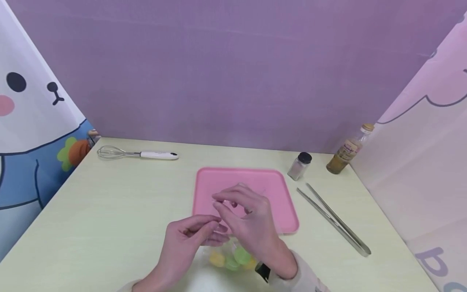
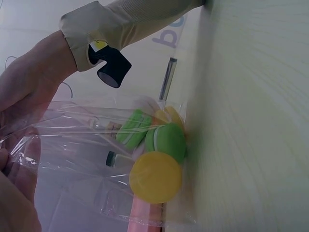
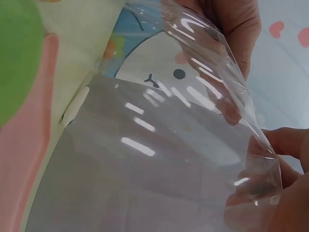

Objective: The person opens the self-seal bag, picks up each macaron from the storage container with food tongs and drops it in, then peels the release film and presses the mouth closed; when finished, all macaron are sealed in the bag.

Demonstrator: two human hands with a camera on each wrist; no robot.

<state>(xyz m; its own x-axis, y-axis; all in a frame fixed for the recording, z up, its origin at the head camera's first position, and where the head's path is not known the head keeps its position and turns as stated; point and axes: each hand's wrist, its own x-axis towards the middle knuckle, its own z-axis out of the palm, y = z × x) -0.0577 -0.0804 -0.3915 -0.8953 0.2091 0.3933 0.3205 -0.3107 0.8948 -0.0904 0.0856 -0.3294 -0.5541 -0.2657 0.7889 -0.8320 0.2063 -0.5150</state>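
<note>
Bag (image 2: 79, 131) | pinched at edge by left hand (image 1: 184, 243) and right hand (image 1: 255, 227) | best handled with light, even tension, keeping macarons (image 2: 155, 178) low inside

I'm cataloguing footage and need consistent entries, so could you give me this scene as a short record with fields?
Left hand: pinches the edge of a clear bag
Right hand: holds the bag's edge too
Bag contents: green pieces and yellow pieces; count unclear
Beyond the bag: pink tray
Right of tray: metal tongs, black-lidded jar, bottle
Far left: whisk
</note>
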